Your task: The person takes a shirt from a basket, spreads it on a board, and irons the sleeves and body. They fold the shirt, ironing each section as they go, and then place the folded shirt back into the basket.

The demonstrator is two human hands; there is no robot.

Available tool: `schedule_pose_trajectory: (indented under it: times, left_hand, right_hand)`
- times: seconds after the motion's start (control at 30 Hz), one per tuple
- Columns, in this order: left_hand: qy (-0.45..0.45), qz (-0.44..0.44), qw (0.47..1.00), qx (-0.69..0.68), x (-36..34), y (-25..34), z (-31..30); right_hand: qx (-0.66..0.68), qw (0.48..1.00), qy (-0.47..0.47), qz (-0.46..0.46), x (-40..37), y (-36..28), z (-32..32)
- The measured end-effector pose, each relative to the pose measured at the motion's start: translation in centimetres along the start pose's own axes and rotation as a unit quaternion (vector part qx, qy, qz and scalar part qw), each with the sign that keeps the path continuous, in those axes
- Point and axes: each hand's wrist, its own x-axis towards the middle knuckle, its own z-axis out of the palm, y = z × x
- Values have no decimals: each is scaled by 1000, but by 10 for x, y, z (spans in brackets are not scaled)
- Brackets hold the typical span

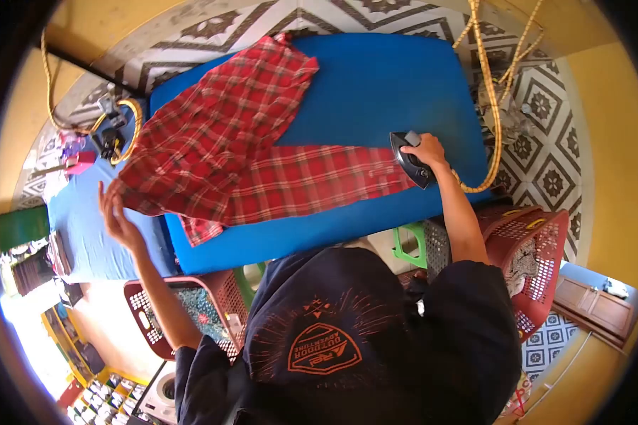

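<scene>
A red plaid shirt [213,120] lies spread over a blue padded ironing table [383,78], one sleeve [312,177] stretched out flat to the right. My right hand [427,151] is wrapped round the handle of a dark clothes iron [411,161], whose soleplate rests at the cuff end of that sleeve. At the shirt's left edge is my left hand [120,221], fingers spread and held apart, right beside the fabric and gripping nothing.
A yellow cord [495,106] hangs down on the right and runs to the iron. Red laundry baskets [535,262] stand near me on both sides, holding cloth. A second blue-covered surface [96,219] adjoins on the left, with another corded iron [110,142] at its far end.
</scene>
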Motion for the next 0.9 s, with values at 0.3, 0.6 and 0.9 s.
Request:
schedule_pose_trajectory:
  times: [0.3,0.6,0.9]
  left_hand:
    - [93,148,979,103,108,50,37]
    - [168,157,957,176,154,148,-76]
    - [257,-45,885,386,160,112,-408]
  right_hand:
    - [102,885,173,-421,-47,-28,-10]
    - [139,941,50,-304,-90,-54,44]
    - [28,868,-85,-488,-324,-153,-228]
